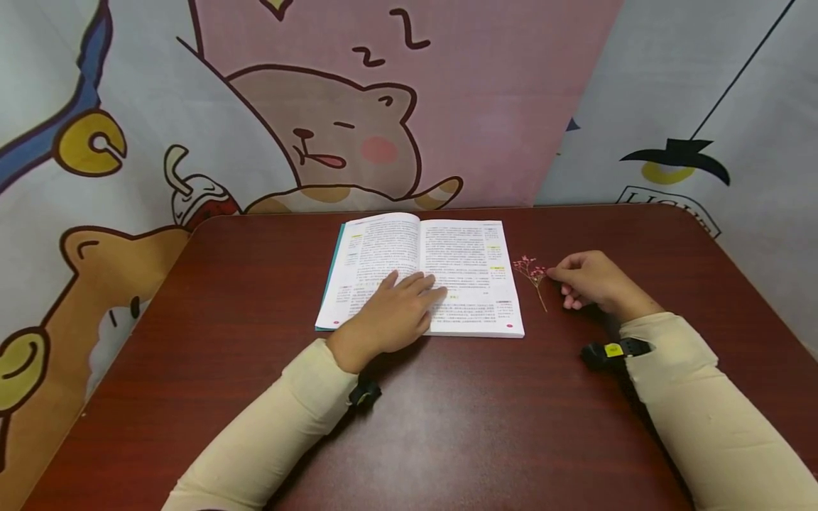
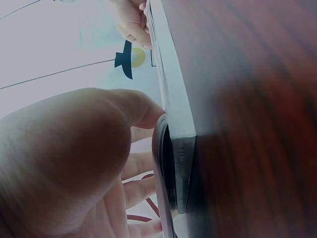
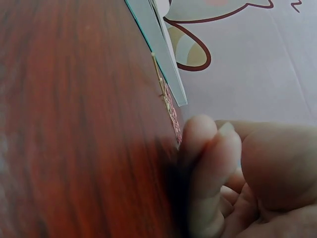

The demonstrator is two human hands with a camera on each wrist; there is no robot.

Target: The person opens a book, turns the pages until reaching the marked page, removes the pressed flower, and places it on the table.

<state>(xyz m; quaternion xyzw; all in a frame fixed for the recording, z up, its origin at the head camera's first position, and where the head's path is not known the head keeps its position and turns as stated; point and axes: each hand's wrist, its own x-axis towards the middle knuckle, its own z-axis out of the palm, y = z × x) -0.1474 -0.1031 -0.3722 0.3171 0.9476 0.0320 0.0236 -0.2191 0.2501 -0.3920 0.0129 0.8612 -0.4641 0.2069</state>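
Observation:
An open book (image 1: 465, 245) with printed pages and a teal cover edge lies on the table. My left hand (image 1: 393, 316) rests across the lower part of its pages, fingers spread and nearly straight. From the left wrist view, the thumb (image 2: 141, 110) lies along the page edge. To the right of the book is a sprig of small pink flowers (image 1: 530, 268), its thin stem toward me. My right hand (image 1: 597, 280) pinches the blossom end between thumb and index finger, the other fingers curled under. The right wrist view shows the fingertips (image 3: 198, 131) right at the blossoms (image 3: 172, 116).
The dark red wooden table (image 1: 447, 426) extends in front of and around the book. Behind it hangs a cartoon-printed backdrop (image 1: 486, 106). A black wrist device (image 1: 603, 353) sits by the right cuff, and another (image 1: 364, 394) by the left.

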